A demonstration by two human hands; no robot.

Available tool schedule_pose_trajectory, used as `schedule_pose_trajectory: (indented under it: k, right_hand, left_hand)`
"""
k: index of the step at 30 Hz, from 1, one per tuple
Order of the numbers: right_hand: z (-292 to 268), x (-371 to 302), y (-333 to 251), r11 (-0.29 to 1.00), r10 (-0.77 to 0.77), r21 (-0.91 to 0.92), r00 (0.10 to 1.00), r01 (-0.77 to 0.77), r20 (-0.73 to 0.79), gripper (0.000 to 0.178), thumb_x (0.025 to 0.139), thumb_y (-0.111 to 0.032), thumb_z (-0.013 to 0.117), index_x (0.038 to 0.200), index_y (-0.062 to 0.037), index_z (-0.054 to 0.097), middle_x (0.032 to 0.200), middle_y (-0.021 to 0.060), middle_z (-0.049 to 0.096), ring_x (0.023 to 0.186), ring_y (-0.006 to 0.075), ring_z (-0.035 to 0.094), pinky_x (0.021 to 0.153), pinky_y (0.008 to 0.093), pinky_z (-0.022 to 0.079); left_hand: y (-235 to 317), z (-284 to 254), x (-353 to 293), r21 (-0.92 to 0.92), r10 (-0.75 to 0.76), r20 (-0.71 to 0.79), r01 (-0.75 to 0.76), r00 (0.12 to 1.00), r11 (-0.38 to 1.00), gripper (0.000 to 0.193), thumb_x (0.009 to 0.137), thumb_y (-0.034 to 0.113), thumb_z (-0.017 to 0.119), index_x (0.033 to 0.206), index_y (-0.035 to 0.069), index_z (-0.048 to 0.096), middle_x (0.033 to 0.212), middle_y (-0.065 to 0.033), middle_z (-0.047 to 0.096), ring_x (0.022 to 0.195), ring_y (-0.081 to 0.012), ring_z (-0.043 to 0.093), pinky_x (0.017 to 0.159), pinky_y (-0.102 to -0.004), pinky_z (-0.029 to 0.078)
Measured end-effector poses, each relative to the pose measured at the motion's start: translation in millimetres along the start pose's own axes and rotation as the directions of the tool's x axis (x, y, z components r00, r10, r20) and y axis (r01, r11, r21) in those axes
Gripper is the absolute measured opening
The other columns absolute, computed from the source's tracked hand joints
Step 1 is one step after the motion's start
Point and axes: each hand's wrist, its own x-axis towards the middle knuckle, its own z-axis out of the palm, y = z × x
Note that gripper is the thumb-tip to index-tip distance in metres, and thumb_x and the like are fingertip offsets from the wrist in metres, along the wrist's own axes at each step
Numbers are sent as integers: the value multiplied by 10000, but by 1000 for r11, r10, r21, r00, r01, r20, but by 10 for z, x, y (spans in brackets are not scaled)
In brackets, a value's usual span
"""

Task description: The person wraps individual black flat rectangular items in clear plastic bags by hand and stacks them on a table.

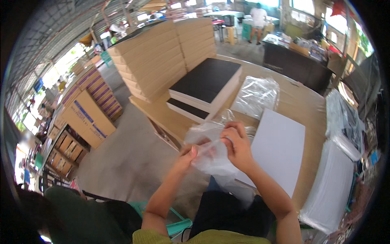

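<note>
A thin, crumpled clear plastic bag point(213, 160) is stretched between my two hands in front of my lap. My left hand point(189, 156) pinches its left side. On the other side, my right hand point(237, 144) has its fingers curled closed on the plastic, above the edge of the table. Just right of that hand lies a flat white board point(280, 148). Beyond the hands, a flat item in shiny clear wrap point(257, 96) rests on the tabletop. A stack of boards with a black top point(207, 79) sits to its left, and a narrow black strip shows at the stack's near side.
Tall piles of tan boards point(148, 59) rise at the table's point(315, 110) far left. A stack of clear plastic bags point(329, 183) lies along the right. Cardboard boxes point(87, 118) stand on the floor at left. A green stool point(178, 223) is beside me; a person point(258, 20) stands far back.
</note>
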Motion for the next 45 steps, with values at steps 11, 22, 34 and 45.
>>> schedule_pose_trajectory:
  k: [11, 22, 34, 45]
  right_hand:
    - [-263, -877, -10, 261, -814, 582, 148, -770, 561, 278, 813, -244, 748, 891, 5, 654, 778, 104, 681, 712, 213, 640, 671, 326, 490]
    - [-1138, -1354, 1, 59, -632, 826, 620, -561, 466, 304, 817, -228, 692, 1012, -24, 582, 949, 129, 581, 834, 268, 574, 759, 423, 456]
    - [-1778, -1835, -171, 201, 19, 849, 868, -489, 496, 449, 883, -348, 587, 1205, -48, 502, 1203, 168, 482, 1041, 331, 510, 898, 512, 404]
    - [-2260, -3226, 204, -312, 440, 899, 793, -306, 422, 589, 943, -459, 491, 1381, -70, 429, 1435, 205, 390, 1231, 388, 451, 1025, 594, 356]
  left_hand:
    - [14, 381, -354, -315, 153, 752, 145, 641, 938, 409, 944, 338, 571, 1052, -55, 598, 1015, -127, 641, 908, -220, 616, 683, -303, 495]
    - [-701, 231, -670, -542, -341, 204, 396, 918, 741, 486, 883, 245, 675, 1283, 34, 499, 1066, -71, 605, 940, -168, 555, 880, -309, 445]
    - [-389, 737, -60, -817, 212, 486, 354, 848, 455, 528, 960, 468, 443, 1270, 42, 484, 947, -46, 635, 733, -219, 621, 656, -327, 504]
    - [-1086, 127, -306, -197, -505, 184, 535, 843, 822, 468, 879, 217, 607, 1269, -9, 482, 914, -43, 581, 748, -122, 572, 618, -254, 473]
